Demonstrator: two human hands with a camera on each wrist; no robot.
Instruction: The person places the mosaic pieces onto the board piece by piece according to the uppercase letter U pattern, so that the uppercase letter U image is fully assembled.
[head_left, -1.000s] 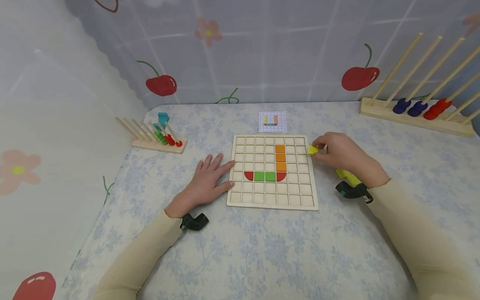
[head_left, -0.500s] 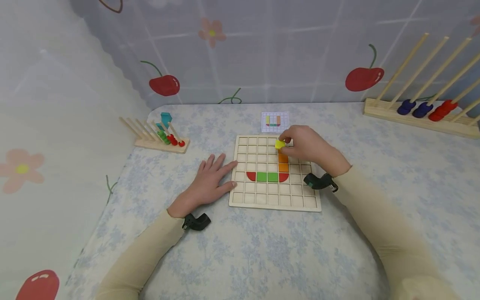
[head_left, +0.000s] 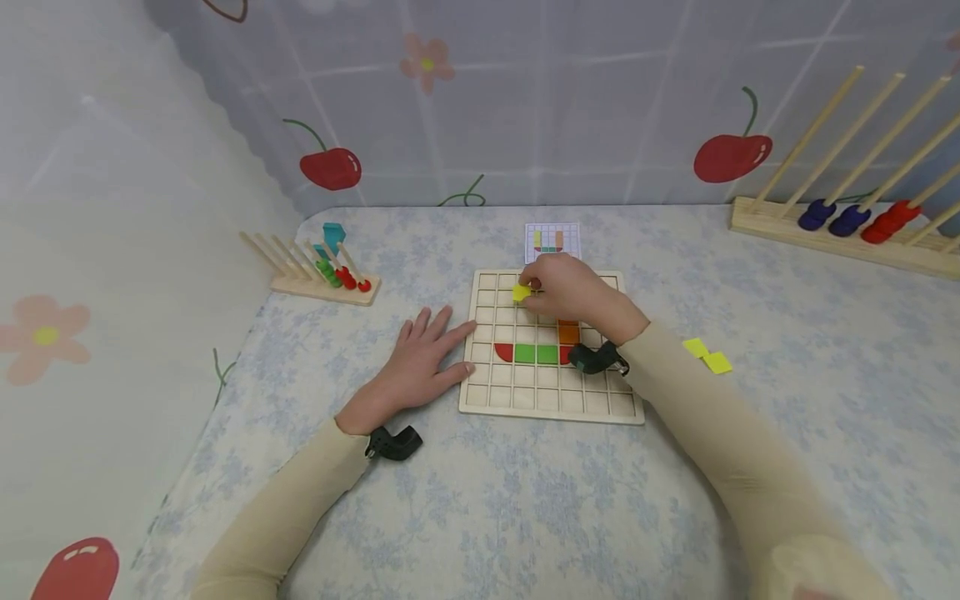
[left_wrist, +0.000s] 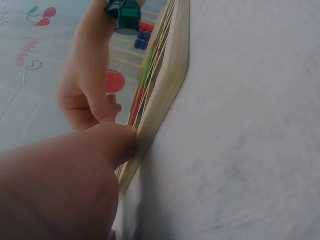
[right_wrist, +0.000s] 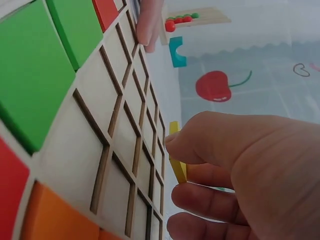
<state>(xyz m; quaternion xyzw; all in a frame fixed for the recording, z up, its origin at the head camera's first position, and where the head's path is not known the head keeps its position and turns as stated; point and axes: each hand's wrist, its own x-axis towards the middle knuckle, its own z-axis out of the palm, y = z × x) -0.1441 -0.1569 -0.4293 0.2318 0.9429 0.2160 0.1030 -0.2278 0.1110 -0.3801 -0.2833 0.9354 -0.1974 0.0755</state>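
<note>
My right hand pinches a yellow square tile between thumb and fingers, over the upper left part of a wooden grid board. In the right wrist view the yellow tile stands tilted above the cells. My left hand lies with spread fingers at the board's left edge, its thumb and a fingertip touching the rim. In the board sit green square tiles, a red rounded tile at their left, another partly hidden at their right, and orange tiles partly covered by the right hand.
Two yellow tiles lie on the cloth right of the board. A printed pattern card lies behind the board. A small peg rack with beads and teal pieces stand back left; a larger peg rack stands back right.
My right hand has carried the yellow tile leftward from beyond the board's right edge to its upper left part. The two loose yellow tiles are now uncovered. My left hand stays in place.
</note>
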